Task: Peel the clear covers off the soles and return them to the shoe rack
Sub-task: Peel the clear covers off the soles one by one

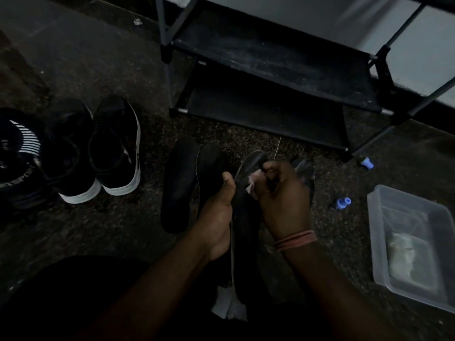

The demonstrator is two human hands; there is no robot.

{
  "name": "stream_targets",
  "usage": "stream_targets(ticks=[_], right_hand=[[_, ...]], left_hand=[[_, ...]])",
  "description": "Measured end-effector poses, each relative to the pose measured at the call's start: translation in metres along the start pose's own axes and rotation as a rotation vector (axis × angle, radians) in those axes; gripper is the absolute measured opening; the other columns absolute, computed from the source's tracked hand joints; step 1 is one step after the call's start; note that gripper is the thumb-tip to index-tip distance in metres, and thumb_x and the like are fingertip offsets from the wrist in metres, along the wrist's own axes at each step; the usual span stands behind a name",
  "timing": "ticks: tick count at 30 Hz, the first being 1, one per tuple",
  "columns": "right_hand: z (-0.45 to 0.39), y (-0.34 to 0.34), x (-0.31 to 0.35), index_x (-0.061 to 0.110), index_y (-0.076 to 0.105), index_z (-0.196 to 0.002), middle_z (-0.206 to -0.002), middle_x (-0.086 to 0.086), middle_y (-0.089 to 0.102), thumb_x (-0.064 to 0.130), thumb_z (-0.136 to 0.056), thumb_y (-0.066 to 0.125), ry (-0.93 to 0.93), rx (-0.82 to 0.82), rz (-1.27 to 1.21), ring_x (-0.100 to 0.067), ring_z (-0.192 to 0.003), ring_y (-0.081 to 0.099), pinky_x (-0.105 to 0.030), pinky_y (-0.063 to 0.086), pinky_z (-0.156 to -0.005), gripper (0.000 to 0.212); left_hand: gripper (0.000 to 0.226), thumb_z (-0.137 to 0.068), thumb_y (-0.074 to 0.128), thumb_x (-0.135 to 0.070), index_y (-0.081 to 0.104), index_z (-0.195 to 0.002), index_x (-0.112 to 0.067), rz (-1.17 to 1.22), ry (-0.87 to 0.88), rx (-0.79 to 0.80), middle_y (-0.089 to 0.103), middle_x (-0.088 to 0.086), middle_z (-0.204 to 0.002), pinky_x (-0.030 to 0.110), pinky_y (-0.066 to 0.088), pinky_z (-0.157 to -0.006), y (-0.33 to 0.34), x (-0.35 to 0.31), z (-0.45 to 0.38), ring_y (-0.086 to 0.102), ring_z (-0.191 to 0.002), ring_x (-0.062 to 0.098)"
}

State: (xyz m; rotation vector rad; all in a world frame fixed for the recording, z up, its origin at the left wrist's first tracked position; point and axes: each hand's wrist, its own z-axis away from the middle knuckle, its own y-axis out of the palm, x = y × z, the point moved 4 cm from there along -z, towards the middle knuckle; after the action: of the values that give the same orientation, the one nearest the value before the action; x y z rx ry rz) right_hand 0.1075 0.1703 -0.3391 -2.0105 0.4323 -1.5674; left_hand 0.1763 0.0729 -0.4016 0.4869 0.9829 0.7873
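Shoe rack (275, 70) upper centre-right of frame, two shelves, one above the other. Pair of shoes (98, 148) left of centre on the floor (98, 57), side by side, touching; another shoe (18, 156) at the far left edge beside them. Two soles (187, 183) centre frame, below the rack, lying side by side. Held sole (242, 212) just right of them, between left hand (216, 217) and right hand (280, 198). Plastic container (413, 242) at right edge, something inside. Two small caps (343, 203) between container and rack.

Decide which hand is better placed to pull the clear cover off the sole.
Right. The right hand already pinches near the sole's tip, while the left hand grips its side.
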Motion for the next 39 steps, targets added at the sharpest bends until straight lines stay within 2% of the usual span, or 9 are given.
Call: stream_targets(ticks=[6, 10, 13, 17, 22, 27, 32, 36, 39], right_hand=[[0.019, 0.018, 0.027, 0.020, 0.073, -0.087, -0.083, 0.011, 0.072, 0.015, -0.089, 0.068, -0.151, 0.189, 0.025, -0.001, -0.077, 0.067, -0.030, 0.056, -0.072, 0.008], [-0.005, -0.002, 0.000, 0.021, 0.073, -0.087, -0.085, 0.009, 0.072, 0.013, -0.089, 0.068, -0.032, 0.068, 0.018, 0.000, -0.079, 0.067, -0.033, 0.057, -0.076, 0.009], [0.002, -0.004, 0.012, 0.022, 0.072, -0.082, -0.086, 0.009, 0.069, 0.010, -0.087, 0.069, -0.133, 0.044, 0.104, 0.001, -0.083, 0.063, -0.027, 0.053, -0.079, 0.013], [0.015, 0.016, 0.033, 0.020, 0.075, -0.085, -0.082, 0.010, 0.070, 0.012, -0.088, 0.068, -0.217, 0.219, 0.047, -0.001, -0.077, 0.065, -0.026, 0.054, -0.073, 0.011], [-0.004, -0.009, 0.002, 0.021, 0.074, -0.084, -0.086, 0.004, 0.071, 0.012, -0.086, 0.069, -0.110, 0.011, 0.171, -0.004, -0.077, 0.065, -0.034, 0.054, -0.076, 0.011], [0.022, 0.021, 0.033, 0.025, 0.076, -0.085, -0.085, 0.008, 0.069, 0.014, -0.084, 0.068, -0.200, 0.225, 0.093, -0.003, -0.078, 0.064, -0.030, 0.053, -0.073, 0.014], [-0.003, -0.008, 0.004, 0.023, 0.075, -0.082, -0.086, 0.005, 0.070, 0.010, -0.086, 0.068, -0.107, 0.026, 0.133, -0.006, -0.081, 0.065, -0.035, 0.054, -0.079, 0.015], [0.024, 0.021, 0.031, 0.026, 0.074, -0.085, -0.086, 0.005, 0.066, 0.014, -0.086, 0.066, -0.239, 0.232, 0.203, -0.009, -0.076, 0.062, -0.034, 0.052, -0.072, 0.014], [0.008, 0.009, 0.020, 0.024, 0.075, -0.087, -0.087, 0.007, 0.069, 0.012, -0.085, 0.068, -0.184, 0.159, 0.115, -0.004, -0.079, 0.064, -0.028, 0.053, -0.077, 0.014]], left_hand=[[0.069, -0.101, 0.028, -0.066, 0.065, -0.132, -0.016, -0.028, 0.028, -0.045, 0.070, 0.014, -0.129, 0.039, 0.054, -0.094, -0.005, -0.005, 0.002, 0.068, -0.119, 0.024], [0.073, -0.099, 0.030, -0.069, 0.059, -0.140, -0.017, -0.003, -0.039, 0.016, 0.064, 0.014, -0.138, 0.048, 0.042, -0.114, 0.002, 0.002, 0.004, 0.060, -0.130, 0.028], [0.075, -0.098, 0.031, -0.071, 0.059, -0.141, -0.017, 0.016, -0.044, 0.019, 0.062, 0.015, -0.140, 0.049, 0.040, -0.116, -0.002, 0.007, 0.000, 0.058, -0.132, 0.029], [0.073, -0.102, 0.024, -0.064, 0.061, -0.134, -0.010, 0.065, 0.021, 0.013, 0.069, 0.017, -0.128, 0.035, 0.060, -0.090, -0.003, -0.002, 0.002, 0.069, -0.117, 0.025], [0.074, -0.100, 0.029, -0.069, 0.057, -0.143, -0.016, 0.014, -0.047, 0.017, 0.062, 0.014, -0.141, 0.047, 0.041, -0.114, 0.001, 0.005, 0.003, 0.058, -0.132, 0.028], [0.075, -0.101, 0.025, -0.065, 0.062, -0.134, -0.008, 0.101, 0.011, 0.006, 0.069, 0.019, -0.129, 0.035, 0.060, -0.088, -0.002, -0.005, 0.003, 0.068, -0.117, 0.027], [0.076, -0.101, 0.024, -0.068, 0.055, -0.145, -0.014, 0.088, -0.040, 0.033, 0.061, 0.015, -0.142, 0.047, 0.038, -0.117, 0.001, 0.003, 0.002, 0.056, -0.134, 0.028], [0.074, -0.102, 0.023, -0.064, 0.063, -0.133, -0.009, 0.121, 0.024, 0.013, 0.069, 0.017, -0.129, 0.034, 0.058, -0.093, -0.003, -0.003, 0.001, 0.068, -0.119, 0.025], [0.076, -0.101, 0.023, -0.066, 0.062, -0.135, -0.011, 0.117, 0.007, 0.031, 0.067, 0.018, -0.133, 0.036, 0.058, -0.091, 0.002, -0.004, 0.004, 0.066, -0.121, 0.027]])
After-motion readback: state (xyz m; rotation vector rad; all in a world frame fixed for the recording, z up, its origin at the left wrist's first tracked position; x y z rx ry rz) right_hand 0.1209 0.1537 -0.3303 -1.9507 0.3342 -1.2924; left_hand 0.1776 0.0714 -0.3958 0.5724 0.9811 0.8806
